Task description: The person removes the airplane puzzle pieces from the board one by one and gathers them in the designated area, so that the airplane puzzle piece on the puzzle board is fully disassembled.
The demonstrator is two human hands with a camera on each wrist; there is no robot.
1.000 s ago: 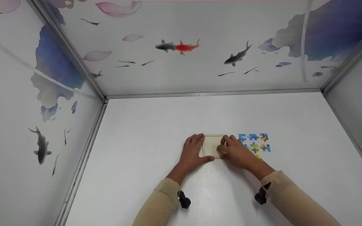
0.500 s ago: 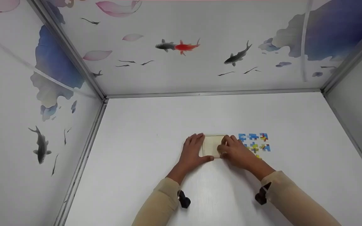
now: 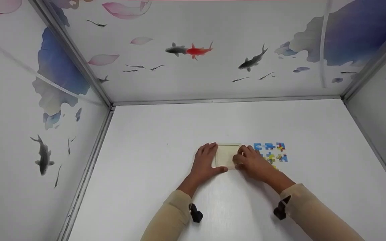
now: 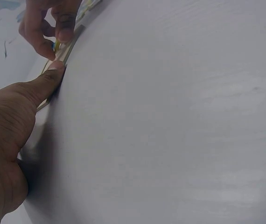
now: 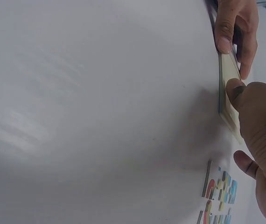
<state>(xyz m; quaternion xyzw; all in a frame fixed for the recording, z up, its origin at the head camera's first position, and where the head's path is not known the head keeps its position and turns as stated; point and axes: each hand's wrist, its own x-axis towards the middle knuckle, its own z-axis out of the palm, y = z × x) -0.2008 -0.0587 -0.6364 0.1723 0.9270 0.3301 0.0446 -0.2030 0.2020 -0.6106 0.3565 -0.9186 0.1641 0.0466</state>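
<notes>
A small pale wooden puzzle tray [image 3: 226, 155] with a raised rim lies flat on the white table. My left hand [image 3: 205, 162] rests along its left side, fingers extended, with the thumb [image 4: 51, 77] pressed on the near rim. Over the tray's right part, my right hand [image 3: 251, 163] has its fingers curled downward. A sliver of yellow and blue shows between those fingertips in the left wrist view, looking like a jigsaw piece [image 4: 57, 45]; most of it is hidden. Just right of the right hand, several blue and yellow jigsaw pieces [image 3: 270, 146] lie in spaced rows.
The white table [image 3: 166, 134] is bounded by printed panels [image 3: 213, 80] at the back and sides, with metal strips along their edges. The right hand and forearm cover some jigsaw pieces. A black wrist camera [image 3: 196, 213] sits at each cuff.
The right hand has shifted very slightly right over the tray, its fingers still curled. The left hand keeps its place on the tray's left side.
</notes>
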